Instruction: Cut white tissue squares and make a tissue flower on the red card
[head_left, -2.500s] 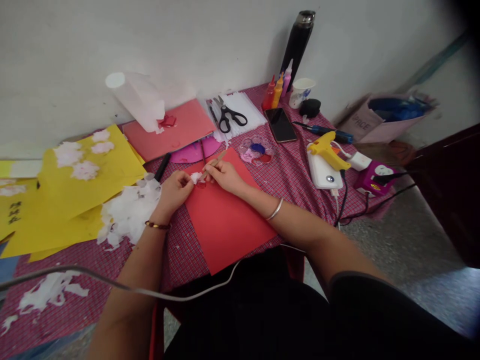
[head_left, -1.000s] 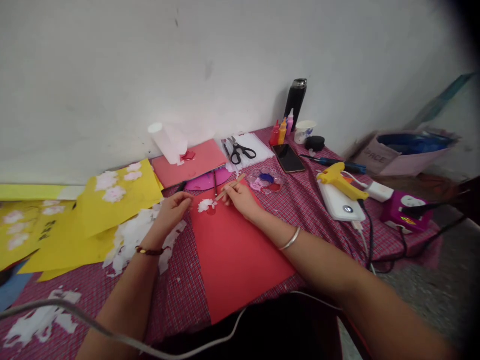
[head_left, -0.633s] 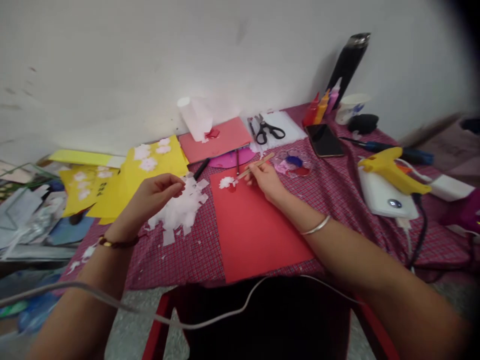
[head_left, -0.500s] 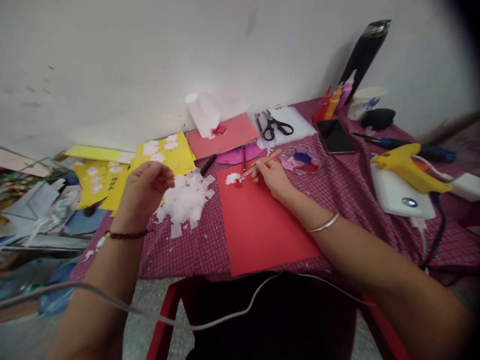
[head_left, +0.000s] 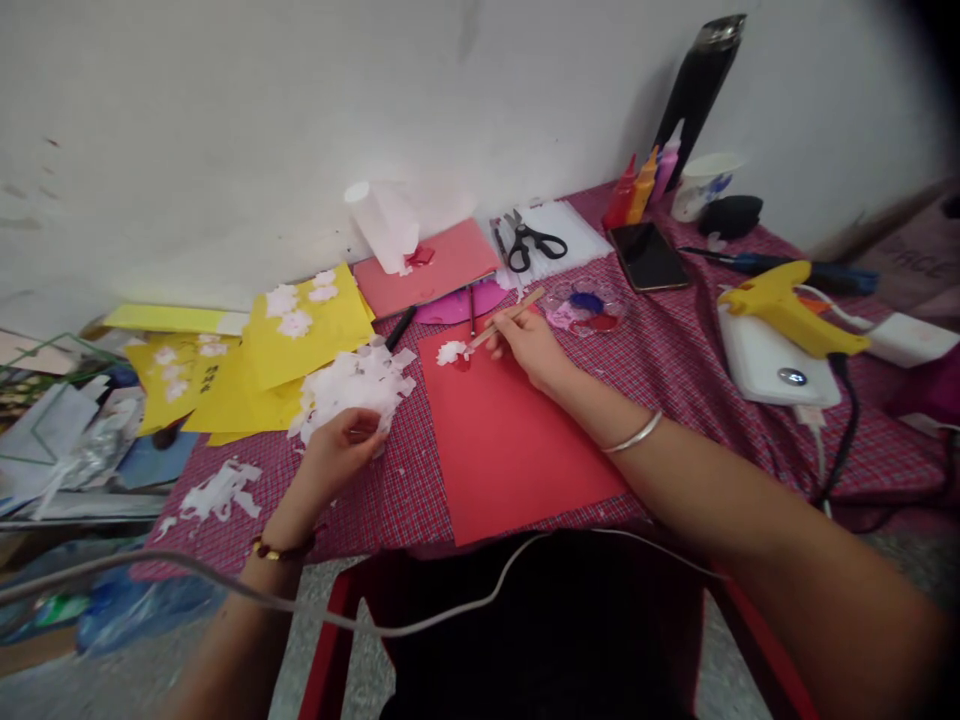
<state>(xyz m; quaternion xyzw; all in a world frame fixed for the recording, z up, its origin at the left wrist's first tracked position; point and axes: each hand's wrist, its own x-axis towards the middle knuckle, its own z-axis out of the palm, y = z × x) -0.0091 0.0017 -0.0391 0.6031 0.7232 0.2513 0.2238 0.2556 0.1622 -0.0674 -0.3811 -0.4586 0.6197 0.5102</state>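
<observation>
My right hand (head_left: 525, 342) grips a flat wooden stick (head_left: 531, 299), its tip at the upper left of a red sheet (head_left: 510, 430). Beside that tip lie a small white paper flower (head_left: 451, 351) and a wet red spot. My left hand (head_left: 346, 448) is at the lower edge of a heap of white paper pieces (head_left: 352, 385), its fingers curled; whether a piece is between them is too small to tell. Yellow sheets (head_left: 300, 340) bearing pale paper flowers lie behind and left of the heap.
Scissors (head_left: 531, 243), a paint palette (head_left: 589, 308), a phone (head_left: 649, 257) and paint bottles (head_left: 643, 188) stand or lie at the back right. A yellow glue gun (head_left: 795, 310) rests on a white power bank. White scraps (head_left: 221, 492) lie at left. A cable crosses in front.
My left hand has come down and to the right, to the heap's lower edge. My right hand keeps the stick near the white flower. The camera view has shifted slightly.
</observation>
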